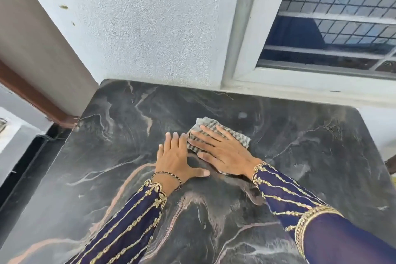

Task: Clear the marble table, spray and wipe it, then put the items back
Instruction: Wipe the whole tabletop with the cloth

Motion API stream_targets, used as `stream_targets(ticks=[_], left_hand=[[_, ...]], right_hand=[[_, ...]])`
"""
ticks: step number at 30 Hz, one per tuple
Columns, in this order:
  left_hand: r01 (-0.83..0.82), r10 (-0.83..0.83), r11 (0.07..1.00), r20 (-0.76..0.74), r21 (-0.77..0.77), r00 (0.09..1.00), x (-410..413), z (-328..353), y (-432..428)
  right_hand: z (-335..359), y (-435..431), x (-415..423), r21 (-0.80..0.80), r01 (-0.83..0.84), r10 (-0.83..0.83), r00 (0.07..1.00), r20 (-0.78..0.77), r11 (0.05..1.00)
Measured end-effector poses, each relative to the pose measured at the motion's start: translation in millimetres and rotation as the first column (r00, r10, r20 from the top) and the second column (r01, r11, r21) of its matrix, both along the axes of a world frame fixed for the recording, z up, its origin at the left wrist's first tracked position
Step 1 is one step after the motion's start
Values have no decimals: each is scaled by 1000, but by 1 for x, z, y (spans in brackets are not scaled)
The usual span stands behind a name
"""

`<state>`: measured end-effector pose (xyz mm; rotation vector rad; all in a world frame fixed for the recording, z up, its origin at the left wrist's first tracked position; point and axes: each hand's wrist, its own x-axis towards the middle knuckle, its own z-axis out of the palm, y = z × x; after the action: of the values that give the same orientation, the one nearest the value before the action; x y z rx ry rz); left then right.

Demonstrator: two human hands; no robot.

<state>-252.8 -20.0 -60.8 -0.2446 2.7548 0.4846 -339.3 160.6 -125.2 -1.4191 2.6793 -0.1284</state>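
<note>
The dark marble table (289, 135) with pale and pinkish veins fills the lower view. A grey checked cloth (242, 138) lies near its middle. My right hand (222, 149) lies flat on the cloth, fingers straight and spread, pressing it to the marble. My left hand (176, 156) rests flat on the marble just left of the cloth, fingers straight, fingertips near the cloth's left edge, thumb stretched to the right. Nothing else stands on the table top.
A white textured wall (150, 28) runs along the table's far edge. A white-framed window (332, 34) with a grille sits at the back right. A brown wooden frame (32, 96) and dark floor (25, 167) lie to the left.
</note>
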Motion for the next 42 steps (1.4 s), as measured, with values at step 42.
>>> stream_targets(ticks=[42], left_hand=[[-156,142,987,-269,-31,953,86,-13,65]], right_hand=[[-9,55,106,4,184,-184,982,-43,983]])
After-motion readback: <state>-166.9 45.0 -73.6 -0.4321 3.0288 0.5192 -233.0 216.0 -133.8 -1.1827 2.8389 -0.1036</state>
